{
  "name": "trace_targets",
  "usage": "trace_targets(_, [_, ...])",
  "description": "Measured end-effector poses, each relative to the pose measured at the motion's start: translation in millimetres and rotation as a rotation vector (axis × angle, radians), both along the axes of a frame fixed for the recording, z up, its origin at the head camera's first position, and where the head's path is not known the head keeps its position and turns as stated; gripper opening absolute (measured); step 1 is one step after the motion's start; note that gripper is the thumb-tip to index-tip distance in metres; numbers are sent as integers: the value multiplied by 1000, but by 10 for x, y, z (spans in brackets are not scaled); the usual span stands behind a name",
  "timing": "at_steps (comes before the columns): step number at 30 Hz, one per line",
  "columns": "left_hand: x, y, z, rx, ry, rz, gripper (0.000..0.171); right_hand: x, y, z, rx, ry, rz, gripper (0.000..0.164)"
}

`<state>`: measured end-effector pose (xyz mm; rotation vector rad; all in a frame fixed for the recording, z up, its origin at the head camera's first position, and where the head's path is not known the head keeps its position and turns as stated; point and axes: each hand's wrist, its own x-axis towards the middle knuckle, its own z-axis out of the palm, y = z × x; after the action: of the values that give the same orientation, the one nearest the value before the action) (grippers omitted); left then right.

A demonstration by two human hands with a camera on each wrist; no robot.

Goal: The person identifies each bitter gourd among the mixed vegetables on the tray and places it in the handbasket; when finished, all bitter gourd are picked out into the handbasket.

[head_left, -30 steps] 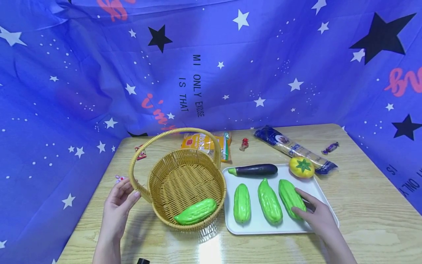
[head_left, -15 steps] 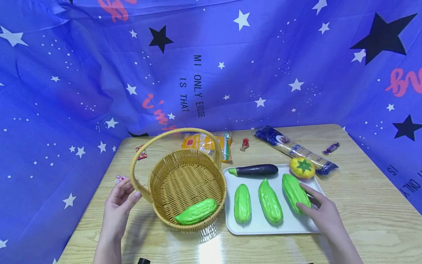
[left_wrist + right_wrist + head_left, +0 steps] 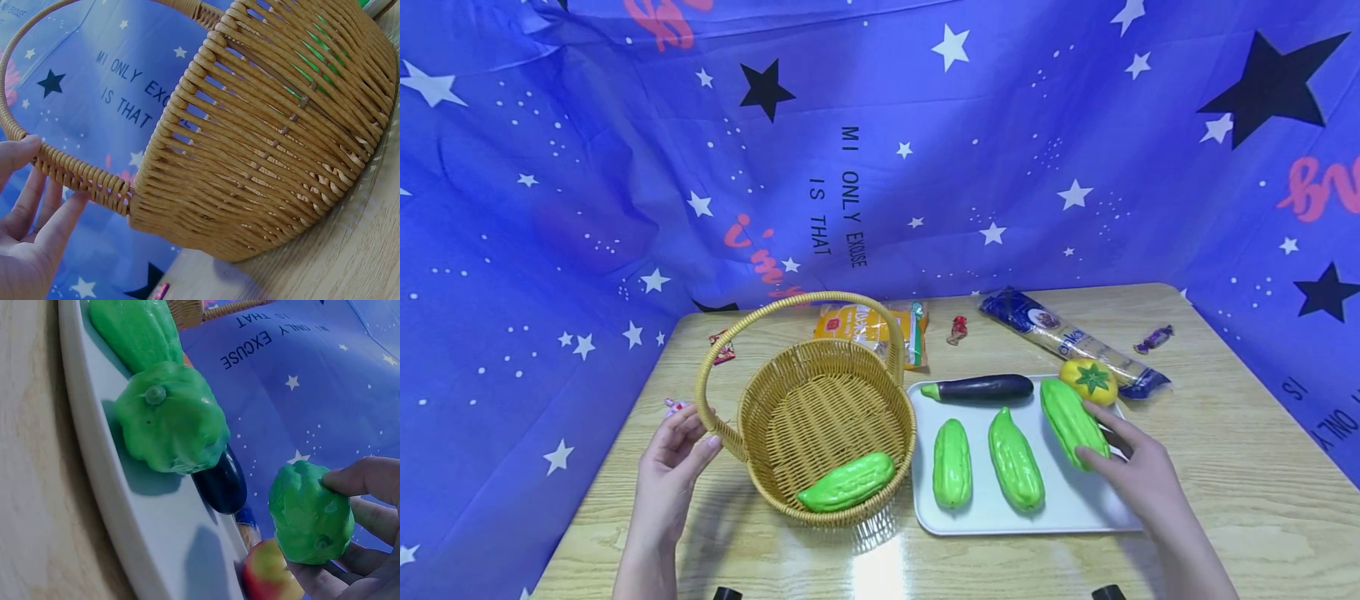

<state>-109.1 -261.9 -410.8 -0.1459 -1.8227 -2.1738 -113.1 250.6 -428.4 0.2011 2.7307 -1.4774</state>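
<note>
My left hand [image 3: 672, 458] pinches the lower end of the handle [image 3: 81, 175] of a round wicker basket [image 3: 752, 454] between thumb and fingers. Inside the basket lies one green bitter melon [image 3: 847, 482]. My right hand [image 3: 1138, 462] grips another bitter melon [image 3: 312, 515], thumb on one side and fingers on the other, raised above the white tray [image 3: 1000, 522]. Two more bitter melons, a left one [image 3: 952, 463] and a middle one [image 3: 1016, 460], lie on the tray. Behind them is an eggplant [image 3: 985, 388], and a yellow fruit with green leaves [image 3: 1088, 381] sits at the back right corner.
Behind the basket lies an orange food packet [image 3: 857, 323]. A long blue-ended noodle packet [image 3: 1067, 337] stretches across the back right. Wrapped candies lie about, including a red one [image 3: 957, 330] and a purple one [image 3: 1153, 338]. A starry blue cloth [image 3: 880, 183] hangs behind the table.
My right hand has lifted the bitter melon off the tray and moved it back and slightly right, close to the yellow fruit. My left hand and the basket have stayed put.
</note>
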Motion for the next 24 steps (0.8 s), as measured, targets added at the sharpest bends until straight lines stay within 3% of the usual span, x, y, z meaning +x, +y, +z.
trace_targets(14, [-5,3,-4,-14,-2,13,40,-68,-155,234,-42,70,93,72])
trace_targets(24, [-10,-4,-15,-20,-9,21,40,-166,-294,303,-31,131,152,67])
